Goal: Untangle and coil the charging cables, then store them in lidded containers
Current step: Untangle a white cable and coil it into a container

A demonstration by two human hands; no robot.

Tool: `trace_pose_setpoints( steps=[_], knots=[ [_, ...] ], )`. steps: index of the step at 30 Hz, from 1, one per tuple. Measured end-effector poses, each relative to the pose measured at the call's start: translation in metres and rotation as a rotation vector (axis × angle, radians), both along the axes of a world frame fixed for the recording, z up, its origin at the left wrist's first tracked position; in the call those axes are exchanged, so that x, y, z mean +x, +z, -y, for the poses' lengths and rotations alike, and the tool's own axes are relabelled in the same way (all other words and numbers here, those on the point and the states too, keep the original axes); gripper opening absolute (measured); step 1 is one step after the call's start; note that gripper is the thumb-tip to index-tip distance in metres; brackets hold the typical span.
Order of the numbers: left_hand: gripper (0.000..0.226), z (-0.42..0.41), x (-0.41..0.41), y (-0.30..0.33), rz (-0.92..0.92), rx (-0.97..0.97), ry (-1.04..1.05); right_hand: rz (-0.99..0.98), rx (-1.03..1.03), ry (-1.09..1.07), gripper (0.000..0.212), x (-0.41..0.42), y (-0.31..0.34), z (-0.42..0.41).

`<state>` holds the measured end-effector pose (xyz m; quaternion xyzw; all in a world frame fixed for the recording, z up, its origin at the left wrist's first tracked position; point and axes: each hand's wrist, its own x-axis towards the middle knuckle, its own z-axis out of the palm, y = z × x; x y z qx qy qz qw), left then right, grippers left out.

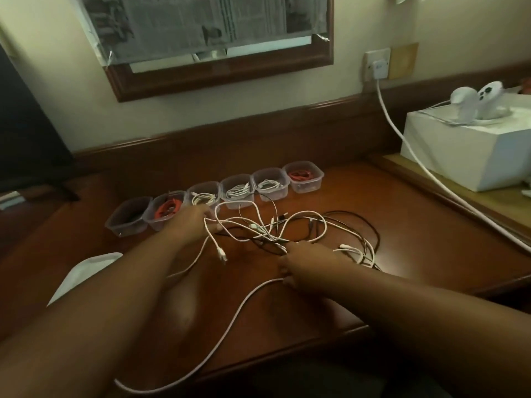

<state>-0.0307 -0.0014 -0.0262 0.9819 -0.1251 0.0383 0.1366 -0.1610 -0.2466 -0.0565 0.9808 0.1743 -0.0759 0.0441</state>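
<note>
Surface: dark reddish-brown wooden worktop (402,202), glossy, with a raised wooden back rail against a cream wall. Upper left of frame: a dark panel (26,133) at the edge, then a wood-framed mirror (224,73) with newspaper (184,24) taped over the glass. Upper right: a wall socket (377,64) with a white plug, its thick white lead (431,173) running down toward the right edge. Right of frame: a white box (471,156) on a lighter ledge, with two white controllers (477,103) on top. Lower left: a white cloth or paper piece (83,274) by the forearm; cannot tell which. Row of six clear plastic containers (215,196), no lids on, rising diagonally from centre-left to centre: first looks dark inside, second holds a red coil, third to fifth hold white coils, sixth a red coil. Tangle of cables (290,231) lies centre frame just in front of the row: several thin white leads and a few black ones looped through each other, connectors showing. One long white cable (230,331) trails from the tangle toward the bottom left, over the worktop's front edge. Left hand (192,222), centre-left, fingers curled round white strands at the left side of the tangle. Right hand (304,259), centre, pinches strands at the tangle's lower middle, fingers curled.
</note>
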Motion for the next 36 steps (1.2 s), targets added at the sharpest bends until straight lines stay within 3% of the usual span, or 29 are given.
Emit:
trace_pose_setpoints(
  steps=[4,7,10,13,17,20,21,23,25,27,30,31,36],
  knots=[
    [0.028,-0.016,-0.006,0.023,-0.082,0.242,-0.147,0.129,-0.047,0.069,0.033,0.004,0.000,0.000],
    [0.034,-0.017,-0.016,0.041,-0.010,0.345,-0.162,0.140,0.242,-0.044,0.018,0.012,0.011,-0.003],
    [0.021,0.012,-0.044,0.051,-0.006,0.052,-0.265,0.127,0.543,-0.156,0.007,0.020,0.032,-0.009],
    [0.018,0.045,-0.075,0.048,-0.235,-0.214,-0.272,0.216,0.562,-0.203,0.010,0.027,0.056,-0.009],
    [0.045,0.060,-0.096,0.056,-0.496,-0.809,-0.153,0.343,0.526,-0.256,0.008,0.030,0.074,0.003],
    [0.045,0.058,-0.097,0.069,-0.534,-0.954,-0.191,0.367,0.671,-0.302,0.007,0.027,0.085,0.003],
    [0.039,0.057,-0.096,0.074,-0.511,-0.981,-0.216,0.342,0.773,-0.268,0.012,0.025,0.091,0.002],
    [0.035,0.055,-0.092,0.087,-0.419,-1.029,-0.203,0.061,1.317,-0.287,0.012,0.022,0.107,0.000],
    [0.033,0.053,-0.092,0.102,-0.285,-1.046,-0.166,-0.201,1.634,-0.228,0.016,0.017,0.120,0.003],
    [0.030,0.051,-0.093,0.119,-0.161,-1.048,-0.167,-0.418,1.580,-0.146,0.022,0.012,0.128,0.004],
    [0.025,0.052,-0.096,0.143,-0.074,-1.152,-0.173,-0.374,0.990,-0.070,0.016,0.002,0.133,-0.005],
    [0.025,0.054,-0.097,0.148,-0.090,-1.228,-0.169,-0.368,0.938,-0.068,0.015,0.001,0.131,-0.011],
    [0.029,0.083,-0.113,0.163,-0.204,-1.580,-0.149,-0.481,1.210,-0.011,0.021,-0.001,0.122,-0.049]
  ],
)
